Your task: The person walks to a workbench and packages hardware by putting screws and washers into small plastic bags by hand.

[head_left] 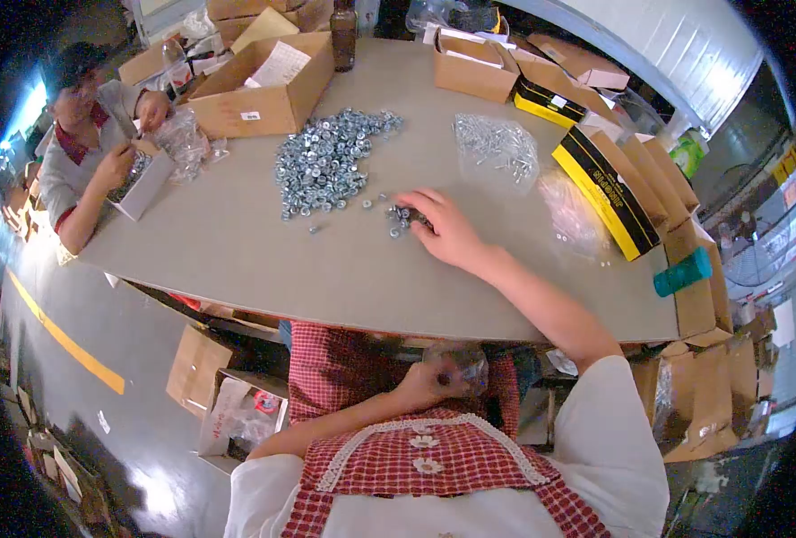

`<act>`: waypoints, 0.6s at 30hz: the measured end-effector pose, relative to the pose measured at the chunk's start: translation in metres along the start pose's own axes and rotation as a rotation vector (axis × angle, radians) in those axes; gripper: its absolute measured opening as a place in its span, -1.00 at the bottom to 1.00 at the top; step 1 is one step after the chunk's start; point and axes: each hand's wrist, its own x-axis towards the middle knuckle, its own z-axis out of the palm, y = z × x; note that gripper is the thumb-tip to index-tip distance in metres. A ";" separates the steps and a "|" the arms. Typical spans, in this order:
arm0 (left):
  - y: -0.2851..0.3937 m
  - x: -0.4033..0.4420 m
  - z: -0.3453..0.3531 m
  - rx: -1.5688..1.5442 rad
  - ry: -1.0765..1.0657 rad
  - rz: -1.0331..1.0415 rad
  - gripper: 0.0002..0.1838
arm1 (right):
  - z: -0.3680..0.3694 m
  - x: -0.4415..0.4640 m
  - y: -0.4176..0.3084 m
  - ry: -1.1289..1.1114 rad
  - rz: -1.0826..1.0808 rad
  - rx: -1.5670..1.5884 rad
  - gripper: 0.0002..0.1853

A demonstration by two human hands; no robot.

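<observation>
A few small metal pieces [397,222] lie on the table [237,242] just beside the big pile [326,161], and your right hand [434,224] curls over them, thumb apart from the fingers, though I cannot tell whether it pinches any. Below the table's near edge, over your lap, your left hand [423,386] is closed on a clear bag [468,368]. Outward, slender metal parts [501,151] lie in plastic near a black-and-yellow box [609,193], a carton [246,108] stands behind the pile, and a co-worker [71,157] handles a white box [147,188].
</observation>
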 end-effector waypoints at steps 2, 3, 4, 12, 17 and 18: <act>-0.003 0.000 -0.001 -0.033 -0.014 -0.048 -0.50 | -0.017 0.004 -0.013 -0.099 0.124 0.358 -0.42; -0.009 0.002 0.003 -0.069 0.003 -0.041 -0.48 | -0.024 0.005 -0.017 -0.150 0.181 0.538 -0.40; -0.016 0.003 0.005 -0.077 0.007 -0.033 -0.46 | -0.026 0.002 -0.012 -0.112 0.268 0.677 -0.36; -0.001 0.000 0.005 -0.084 0.052 0.005 -0.49 | -0.044 -0.029 0.017 -0.061 0.372 0.685 -0.35; -0.007 -0.001 0.012 -0.085 0.202 0.207 -0.61 | -0.053 -0.025 -0.002 -0.121 0.040 0.256 -0.53; -0.023 0.006 0.014 -0.086 0.181 0.242 -0.62 | -0.053 -0.024 -0.002 -0.140 0.016 0.214 -0.57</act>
